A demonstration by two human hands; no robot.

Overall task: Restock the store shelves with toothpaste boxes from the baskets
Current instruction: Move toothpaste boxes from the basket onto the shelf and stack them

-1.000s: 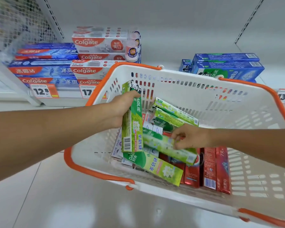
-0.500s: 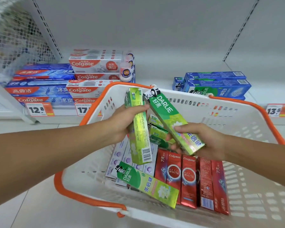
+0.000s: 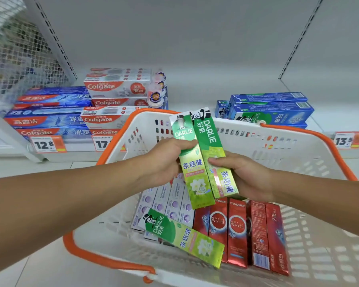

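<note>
Both hands were up over the white basket [image 3: 278,146], each gripping 1 green Darlie box. The left hand [image 3: 164,160] wrapped around the left box [image 3: 192,162], the right hand [image 3: 247,175] around the right box [image 3: 214,150], side by side and touching. 1 more green Darlie box [image 3: 184,237] lay in the basket beside the red Colgate boxes [image 3: 236,230].

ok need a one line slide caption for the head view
Left hand and right hand each hold a green Darlie box over the basket.
</note>
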